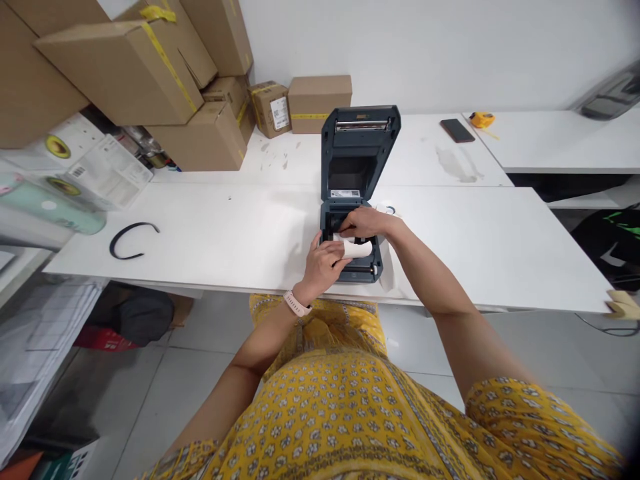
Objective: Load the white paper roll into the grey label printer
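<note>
A dark grey label printer [357,167] stands on the white table [225,233] with its lid swung up and back. A white paper roll [361,249] lies in the printer's open bay. My left hand [324,263] grips the roll at its left end, fingers curled round it. My right hand [363,222] reaches into the bay just behind the roll, fingers bent and pressed onto the roll's paper or the holder; which one I cannot tell.
Cardboard boxes [165,73] are stacked at the back left. A black curved cable piece [131,240] lies on the table's left. A phone [457,130] and a yellow tape measure [481,119] sit at the back right. Rolls and packets [60,193] crowd the left edge.
</note>
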Demonstrator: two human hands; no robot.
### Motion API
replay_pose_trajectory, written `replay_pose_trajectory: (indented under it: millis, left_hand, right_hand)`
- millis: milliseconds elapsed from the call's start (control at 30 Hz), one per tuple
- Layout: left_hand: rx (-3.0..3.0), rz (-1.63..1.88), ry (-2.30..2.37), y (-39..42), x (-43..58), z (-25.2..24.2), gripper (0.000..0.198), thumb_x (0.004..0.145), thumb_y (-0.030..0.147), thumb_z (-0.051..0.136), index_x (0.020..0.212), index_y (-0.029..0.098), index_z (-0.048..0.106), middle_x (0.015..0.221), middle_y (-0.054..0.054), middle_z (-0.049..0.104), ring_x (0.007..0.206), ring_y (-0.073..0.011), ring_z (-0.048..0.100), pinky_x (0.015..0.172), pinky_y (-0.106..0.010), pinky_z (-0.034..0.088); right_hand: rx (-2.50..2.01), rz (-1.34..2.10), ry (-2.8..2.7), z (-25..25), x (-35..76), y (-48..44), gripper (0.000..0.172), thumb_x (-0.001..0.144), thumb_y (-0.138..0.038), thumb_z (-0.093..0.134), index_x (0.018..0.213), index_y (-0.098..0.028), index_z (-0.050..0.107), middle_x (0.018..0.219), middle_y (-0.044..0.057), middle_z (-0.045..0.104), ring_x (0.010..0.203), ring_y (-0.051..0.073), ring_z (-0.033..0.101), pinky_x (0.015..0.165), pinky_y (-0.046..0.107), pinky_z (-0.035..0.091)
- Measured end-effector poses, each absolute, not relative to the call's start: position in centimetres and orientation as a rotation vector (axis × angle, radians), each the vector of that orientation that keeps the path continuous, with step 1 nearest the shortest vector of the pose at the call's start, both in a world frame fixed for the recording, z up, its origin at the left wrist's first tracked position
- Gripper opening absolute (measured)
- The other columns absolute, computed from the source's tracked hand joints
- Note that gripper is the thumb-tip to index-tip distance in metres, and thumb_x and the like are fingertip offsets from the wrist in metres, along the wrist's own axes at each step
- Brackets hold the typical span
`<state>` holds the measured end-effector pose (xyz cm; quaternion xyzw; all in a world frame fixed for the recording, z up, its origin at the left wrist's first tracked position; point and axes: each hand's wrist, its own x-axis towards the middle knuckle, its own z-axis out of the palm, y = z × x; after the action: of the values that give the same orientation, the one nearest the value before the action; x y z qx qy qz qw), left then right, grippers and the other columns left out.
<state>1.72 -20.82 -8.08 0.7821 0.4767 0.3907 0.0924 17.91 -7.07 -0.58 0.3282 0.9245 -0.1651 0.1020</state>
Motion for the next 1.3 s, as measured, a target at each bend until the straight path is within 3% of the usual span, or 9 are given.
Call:
replay_pose_trajectory:
  millis: [100, 233, 400, 500, 600, 800, 1033, 1200, 1300]
  left_hand:
    - [2.373, 1.184, 1.356, -21.8, 1.9, -8.1, 0.010, 0.093, 0.024, 0.071, 0.087, 0.024, 0.080, 0.094, -0.006, 0.083, 0.107, -0.0245, 0.076, 0.126, -0.064, 0.037]
    - [2.426, 1.194, 1.304, -23.5, 2.4, -8.4, 0.016, 0.096, 0.025, 0.065, 0.093, 0.024, 0.080, 0.104, -0.005, 0.083, 0.109, -0.0243, 0.077, 0.123, -0.064, 0.042]
    - [2.473, 1.255, 1.300, -24.4, 2.6, -8.9, 0.018, 0.097, 0.021, 0.062, 0.098, 0.024, 0.080, 0.109, -0.005, 0.083, 0.110, -0.0235, 0.078, 0.117, -0.060, 0.051]
    - [2.487, 1.298, 1.271, -24.5, 2.5, -8.8, 0.018, 0.098, 0.022, 0.061, 0.101, 0.022, 0.079, 0.110, -0.007, 0.083, 0.112, -0.0238, 0.077, 0.114, -0.058, 0.054]
    - [2.504, 1.284, 1.255, -24.7, 2.5, -8.5, 0.020, 0.099, 0.021, 0.059, 0.107, 0.022, 0.078, 0.114, -0.008, 0.082, 0.117, -0.0242, 0.075, 0.112, -0.057, 0.055]
    - [2.509, 1.194, 1.275, -25.3, 2.3, -8.7, 0.024, 0.101, 0.023, 0.055, 0.108, 0.024, 0.078, 0.118, -0.007, 0.081, 0.123, -0.0230, 0.073, 0.114, -0.055, 0.054]
    - [2.528, 1.212, 1.270, -26.1, 2.2, -9.7, 0.031, 0.101, 0.020, 0.047, 0.110, 0.024, 0.077, 0.126, -0.007, 0.078, 0.128, -0.0227, 0.069, 0.117, -0.055, 0.052]
    - [2.438, 1.344, 1.445, -27.5, 2.8, -11.9, 0.032, 0.099, 0.016, 0.050, 0.106, 0.029, 0.079, 0.110, -0.007, 0.081, 0.108, -0.0222, 0.071, 0.103, -0.048, 0.059]
    - [2.408, 1.363, 1.534, -27.8, 2.9, -13.5, 0.022, 0.098, 0.023, 0.061, 0.100, 0.035, 0.079, 0.110, -0.006, 0.080, 0.111, -0.0238, 0.068, 0.109, -0.053, 0.052]
  right_hand:
    - [1.018, -0.605, 2.777, -0.9, 18.0, -7.1, 0.035, 0.089, -0.033, 0.064, 0.118, -0.023, 0.079, 0.108, 0.007, 0.083, 0.093, 0.023, 0.074, 0.075, 0.028, 0.044]
    - [1.041, -0.806, 2.860, -0.8, 18.6, -7.6, 0.024, 0.084, -0.029, 0.068, 0.099, -0.017, 0.081, 0.096, 0.008, 0.082, 0.083, 0.021, 0.072, 0.074, 0.028, 0.047]
    - [1.312, -1.236, 3.302, 1.9, 20.0, -7.9, 0.033, 0.089, -0.052, 0.067, 0.090, -0.021, 0.077, 0.091, 0.006, 0.078, 0.088, 0.023, 0.071, 0.083, 0.035, 0.056]
    - [1.894, -0.954, 3.669, 4.0, 20.6, -6.2, 0.042, 0.096, -0.061, 0.056, 0.117, -0.028, 0.071, 0.117, 0.008, 0.073, 0.118, 0.029, 0.065, 0.103, 0.046, 0.053]
    - [2.053, -0.667, 3.774, 4.7, 20.6, -3.4, 0.055, 0.098, -0.066, 0.049, 0.143, -0.035, 0.054, 0.135, 0.009, 0.062, 0.139, 0.032, 0.051, 0.114, 0.055, 0.046]
    - [2.092, -0.149, 3.836, 3.7, 20.2, -1.3, 0.062, 0.103, -0.069, 0.025, 0.157, -0.041, 0.031, 0.147, 0.009, 0.047, 0.145, 0.030, 0.043, 0.109, 0.052, 0.050]
    - [2.067, -0.754, 3.608, 5.9, 20.6, -3.4, 0.063, 0.098, -0.078, 0.021, 0.144, -0.042, 0.046, 0.141, 0.004, 0.061, 0.147, 0.030, 0.038, 0.119, 0.054, 0.039]
    - [1.995, -0.858, 3.732, 4.1, 20.6, -11.1, 0.044, 0.105, -0.061, 0.028, 0.123, -0.033, 0.057, 0.132, 0.006, 0.065, 0.134, 0.030, 0.057, 0.116, 0.054, 0.044]
    - [1.877, -0.759, 3.774, 0.8, 21.3, -16.5, 0.037, 0.103, -0.051, 0.035, 0.126, -0.036, 0.060, 0.138, 0.007, 0.065, 0.137, 0.032, 0.057, 0.120, 0.055, 0.043]
